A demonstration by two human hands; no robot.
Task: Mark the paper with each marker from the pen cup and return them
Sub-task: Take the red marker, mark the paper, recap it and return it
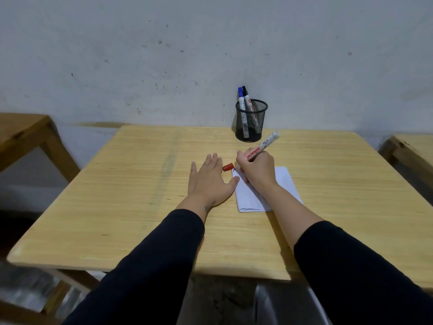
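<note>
A white sheet of paper lies on the wooden table. My right hand grips an uncapped red marker, tip down at the paper's top left corner, where a small dark mark shows. The marker's red cap lies on the table just left of the paper. My left hand rests flat on the table, fingers spread, thumb touching the paper's left edge. A black mesh pen cup stands at the table's far edge, holding a blue-capped marker and a black-capped marker.
A pale wall rises right behind the table. Other wooden tables stand at the far left and far right. The table's near edge runs under my forearms.
</note>
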